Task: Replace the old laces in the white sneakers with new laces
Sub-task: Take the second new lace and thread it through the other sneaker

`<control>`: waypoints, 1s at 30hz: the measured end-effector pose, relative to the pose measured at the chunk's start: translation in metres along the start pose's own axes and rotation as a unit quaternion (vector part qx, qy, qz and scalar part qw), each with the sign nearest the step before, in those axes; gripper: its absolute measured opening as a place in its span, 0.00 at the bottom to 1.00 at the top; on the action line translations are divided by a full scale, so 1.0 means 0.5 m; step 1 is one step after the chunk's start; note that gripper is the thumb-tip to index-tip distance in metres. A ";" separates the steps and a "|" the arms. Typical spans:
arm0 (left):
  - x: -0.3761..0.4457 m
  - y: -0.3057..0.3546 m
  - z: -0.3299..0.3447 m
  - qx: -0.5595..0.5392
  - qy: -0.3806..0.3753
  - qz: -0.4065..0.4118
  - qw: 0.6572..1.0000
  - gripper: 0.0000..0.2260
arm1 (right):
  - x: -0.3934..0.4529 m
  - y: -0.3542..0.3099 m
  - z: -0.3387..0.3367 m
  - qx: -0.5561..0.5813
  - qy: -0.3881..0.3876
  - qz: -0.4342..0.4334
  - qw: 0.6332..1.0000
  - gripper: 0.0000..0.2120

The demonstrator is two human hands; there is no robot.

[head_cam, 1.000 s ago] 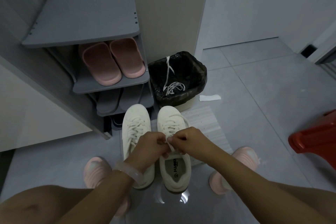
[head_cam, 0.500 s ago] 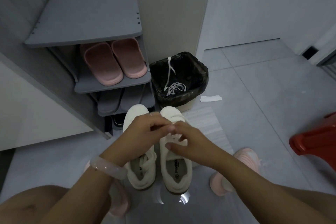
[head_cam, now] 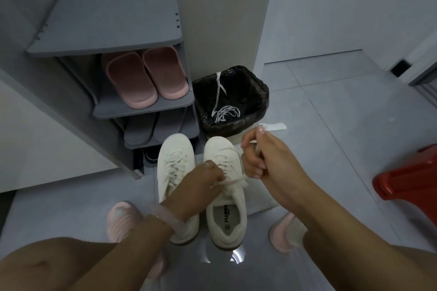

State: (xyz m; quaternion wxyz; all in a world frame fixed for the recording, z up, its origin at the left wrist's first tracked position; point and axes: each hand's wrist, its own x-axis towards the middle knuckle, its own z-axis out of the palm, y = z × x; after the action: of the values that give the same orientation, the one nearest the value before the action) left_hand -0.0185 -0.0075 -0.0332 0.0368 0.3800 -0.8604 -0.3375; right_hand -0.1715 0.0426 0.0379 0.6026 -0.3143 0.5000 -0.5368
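Head view: I see a grey rack with pink slippers at upper left, a red stool at right, and a black-lined bin holding old laces. Two sneakers stand below the bin. My left hand pinches the lace over the right shoe; my right hand grips its other end. Insole print is too small to read.

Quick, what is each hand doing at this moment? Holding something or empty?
Left hand: fingers pinch the lace over the right sneaker.
Right hand: fingers curled round the lace's other end, pulled up and out.
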 end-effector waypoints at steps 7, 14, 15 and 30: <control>0.023 0.000 -0.041 -0.397 0.073 -0.296 0.866 0.09 | -0.004 -0.008 -0.029 -0.109 -0.092 0.145 0.979 0.22; -0.010 -0.004 -0.032 -0.104 0.050 -0.221 0.968 0.12 | 0.013 0.008 -0.049 -0.114 0.076 0.177 0.975 0.19; -0.012 0.003 -0.027 -0.126 0.013 -0.214 0.969 0.15 | 0.013 0.009 -0.048 -0.106 0.079 0.176 0.976 0.19; -0.011 -0.008 0.018 -0.090 -0.025 -0.153 0.984 0.11 | -0.038 -0.078 -0.198 -0.519 -0.022 0.291 0.803 0.17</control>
State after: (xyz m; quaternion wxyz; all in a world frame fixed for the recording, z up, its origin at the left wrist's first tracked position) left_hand -0.0149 -0.0007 -0.0417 -0.0025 0.4935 -0.7592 -0.4242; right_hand -0.2760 0.0676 0.0485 0.4882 -0.4314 0.7586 0.0110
